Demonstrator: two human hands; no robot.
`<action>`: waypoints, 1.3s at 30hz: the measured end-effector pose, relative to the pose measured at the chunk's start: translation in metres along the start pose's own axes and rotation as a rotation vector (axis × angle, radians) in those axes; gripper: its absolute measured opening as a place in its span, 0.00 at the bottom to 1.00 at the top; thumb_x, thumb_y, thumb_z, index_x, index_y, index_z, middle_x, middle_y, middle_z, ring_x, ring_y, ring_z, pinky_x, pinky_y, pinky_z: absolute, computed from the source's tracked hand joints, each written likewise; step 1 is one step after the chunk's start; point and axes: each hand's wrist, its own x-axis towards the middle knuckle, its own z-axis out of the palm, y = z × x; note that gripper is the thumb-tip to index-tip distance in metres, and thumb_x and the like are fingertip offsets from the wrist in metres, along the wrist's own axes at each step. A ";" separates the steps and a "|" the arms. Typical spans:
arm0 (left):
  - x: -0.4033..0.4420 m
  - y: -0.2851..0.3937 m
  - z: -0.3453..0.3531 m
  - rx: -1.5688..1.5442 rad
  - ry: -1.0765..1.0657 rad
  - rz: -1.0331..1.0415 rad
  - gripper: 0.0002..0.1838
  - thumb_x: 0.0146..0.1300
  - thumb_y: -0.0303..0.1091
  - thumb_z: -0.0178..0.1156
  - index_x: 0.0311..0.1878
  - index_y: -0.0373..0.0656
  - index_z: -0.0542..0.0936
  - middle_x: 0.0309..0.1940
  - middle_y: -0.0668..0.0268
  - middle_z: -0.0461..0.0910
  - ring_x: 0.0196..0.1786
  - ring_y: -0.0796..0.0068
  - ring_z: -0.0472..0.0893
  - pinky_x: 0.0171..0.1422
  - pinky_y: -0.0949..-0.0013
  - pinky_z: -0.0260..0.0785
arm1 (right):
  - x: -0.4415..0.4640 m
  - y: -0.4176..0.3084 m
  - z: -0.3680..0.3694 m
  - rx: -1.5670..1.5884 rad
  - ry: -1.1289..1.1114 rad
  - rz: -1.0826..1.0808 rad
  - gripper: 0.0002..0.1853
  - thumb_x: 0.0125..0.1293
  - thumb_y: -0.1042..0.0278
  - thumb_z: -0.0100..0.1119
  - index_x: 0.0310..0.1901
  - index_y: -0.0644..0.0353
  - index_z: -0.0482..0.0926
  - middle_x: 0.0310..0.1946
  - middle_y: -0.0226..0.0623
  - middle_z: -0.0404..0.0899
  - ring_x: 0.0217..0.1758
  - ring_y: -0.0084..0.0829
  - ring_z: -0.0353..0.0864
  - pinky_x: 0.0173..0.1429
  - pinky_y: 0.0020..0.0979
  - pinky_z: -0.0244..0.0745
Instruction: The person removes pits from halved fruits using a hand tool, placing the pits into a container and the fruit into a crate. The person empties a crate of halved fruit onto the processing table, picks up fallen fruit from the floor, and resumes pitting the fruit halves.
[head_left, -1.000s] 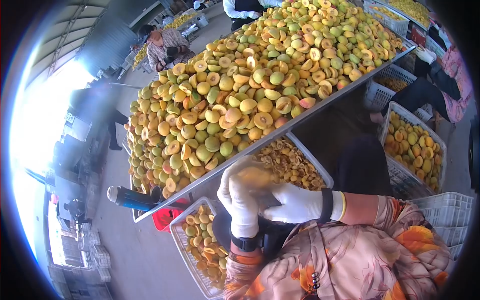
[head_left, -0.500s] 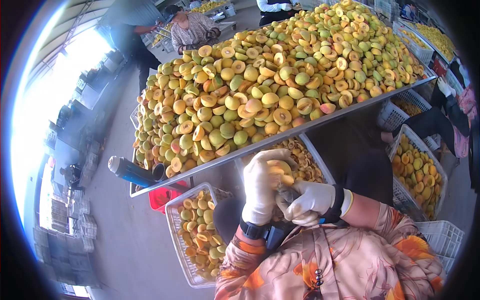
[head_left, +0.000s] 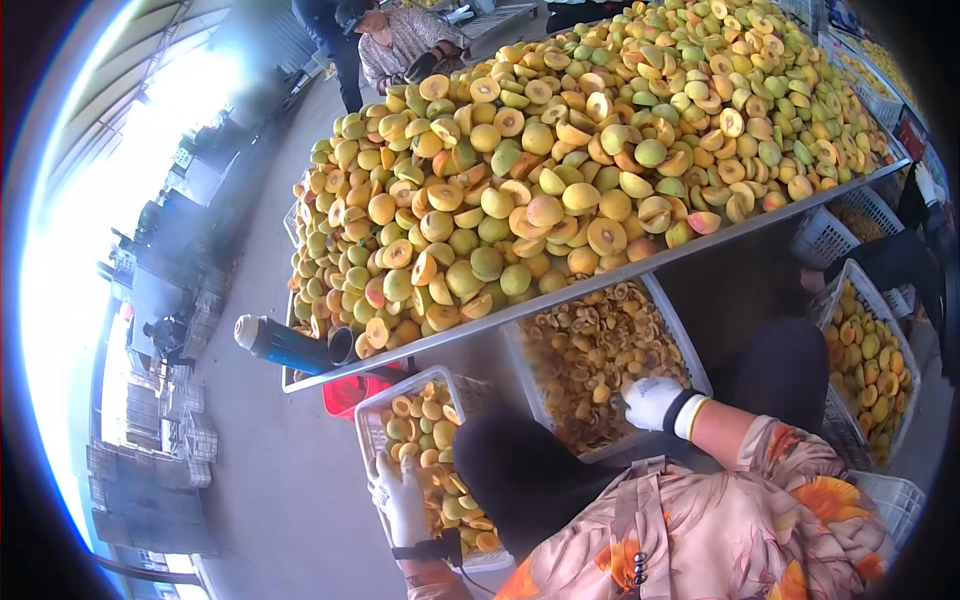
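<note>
My left hand [head_left: 402, 505], in a white glove, reaches over a white crate [head_left: 366, 440] of halved, apricot-like fruit [head_left: 435, 430]. Its fingers are spread apart near the top pieces, and no fruit shows in its grasp. My right hand [head_left: 655, 403], also gloved in white, is above another crate [head_left: 528, 385] holding brownish pits and scraps [head_left: 590, 350]. Its fingers are curled and partly hidden, so anything inside them cannot be made out. A large heap of fruit halves [head_left: 540, 190] covers the metal-edged table [head_left: 560, 297] in front of me.
A blue flask [head_left: 285, 342] lies at the table's near left corner, above a red container [head_left: 350, 392]. Another crate of fruit [head_left: 865, 365] stands at my right. A person [head_left: 410, 45] works across the table. My dark-clad knee [head_left: 530, 475] sits between the crates.
My hands were together in front of my chest around a fruit piece. Now they are apart: the left has gone down to the fruit crate, the right forward over the pit crate.
</note>
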 end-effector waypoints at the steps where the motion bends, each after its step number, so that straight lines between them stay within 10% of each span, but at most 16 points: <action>1: 0.017 0.015 -0.009 -0.133 -0.066 -0.052 0.22 0.72 0.41 0.62 0.62 0.37 0.80 0.58 0.49 0.79 0.59 0.54 0.80 0.63 0.59 0.72 | 0.002 -0.003 -0.005 0.037 0.049 0.019 0.16 0.67 0.60 0.54 0.48 0.64 0.79 0.40 0.56 0.87 0.46 0.54 0.88 0.51 0.53 0.80; 9: 0.143 0.220 0.003 -0.659 -0.211 0.266 0.15 0.66 0.40 0.67 0.49 0.38 0.85 0.39 0.54 0.86 0.38 0.57 0.85 0.49 0.59 0.77 | -0.009 -0.016 -0.028 0.302 0.608 -0.315 0.16 0.71 0.53 0.57 0.47 0.58 0.73 0.34 0.51 0.85 0.37 0.55 0.86 0.40 0.54 0.79; 12: 0.146 0.307 -0.004 -0.756 -0.189 0.486 0.16 0.65 0.38 0.68 0.48 0.35 0.85 0.39 0.54 0.87 0.39 0.57 0.86 0.48 0.61 0.77 | 0.019 0.042 0.027 -0.029 -0.039 0.155 0.16 0.69 0.60 0.55 0.53 0.60 0.78 0.46 0.52 0.87 0.46 0.52 0.89 0.51 0.51 0.81; 20: 0.129 0.444 0.047 -0.469 -0.450 0.527 0.39 0.61 0.54 0.71 0.67 0.37 0.72 0.54 0.47 0.82 0.54 0.50 0.85 0.58 0.55 0.77 | -0.021 0.019 -0.017 0.267 0.399 -0.063 0.30 0.73 0.44 0.56 0.63 0.62 0.70 0.37 0.56 0.85 0.40 0.59 0.86 0.46 0.54 0.80; 23: 0.124 0.456 0.033 -0.487 -0.529 0.470 0.38 0.57 0.51 0.74 0.64 0.39 0.72 0.54 0.49 0.80 0.56 0.46 0.83 0.58 0.52 0.77 | -0.029 0.050 0.017 -0.137 -0.239 0.033 0.38 0.66 0.36 0.61 0.64 0.65 0.76 0.49 0.52 0.87 0.47 0.54 0.88 0.57 0.47 0.80; 27: 0.113 0.456 0.052 -0.577 -0.336 0.655 0.32 0.54 0.41 0.75 0.59 0.41 0.73 0.52 0.54 0.83 0.56 0.50 0.83 0.57 0.52 0.76 | -0.041 0.057 0.022 -0.032 -0.063 0.126 0.32 0.64 0.40 0.62 0.55 0.64 0.82 0.43 0.48 0.89 0.45 0.48 0.90 0.48 0.47 0.83; 32: 0.107 0.426 0.020 -1.258 -0.486 0.417 0.22 0.60 0.28 0.71 0.58 0.40 0.79 0.47 0.60 0.85 0.47 0.67 0.85 0.52 0.66 0.78 | -0.032 0.082 0.060 -0.125 -0.093 0.108 0.21 0.66 0.54 0.56 0.50 0.63 0.83 0.42 0.49 0.89 0.45 0.47 0.90 0.50 0.47 0.83; 34: 0.102 0.399 -0.002 -1.867 -0.808 -0.028 0.22 0.64 0.29 0.69 0.62 0.41 0.79 0.50 0.65 0.84 0.50 0.69 0.84 0.53 0.66 0.79 | -0.039 0.065 0.025 -0.079 -0.053 0.109 0.22 0.67 0.55 0.56 0.53 0.64 0.81 0.42 0.49 0.89 0.45 0.48 0.90 0.50 0.48 0.82; 36: 0.092 0.372 -0.032 -2.043 -0.782 -0.274 0.19 0.73 0.41 0.61 0.59 0.40 0.80 0.43 0.67 0.82 0.49 0.70 0.81 0.50 0.63 0.77 | -0.053 0.044 -0.008 0.058 0.150 0.159 0.28 0.68 0.58 0.53 0.65 0.67 0.71 0.44 0.54 0.88 0.45 0.50 0.89 0.49 0.50 0.81; 39: 0.081 0.319 0.013 -2.386 -1.090 -0.449 0.22 0.75 0.52 0.59 0.52 0.41 0.80 0.46 0.58 0.81 0.49 0.60 0.81 0.56 0.50 0.76 | -0.042 0.057 0.038 -0.200 -0.181 0.170 0.26 0.68 0.64 0.52 0.65 0.67 0.75 0.48 0.50 0.88 0.50 0.48 0.90 0.53 0.46 0.83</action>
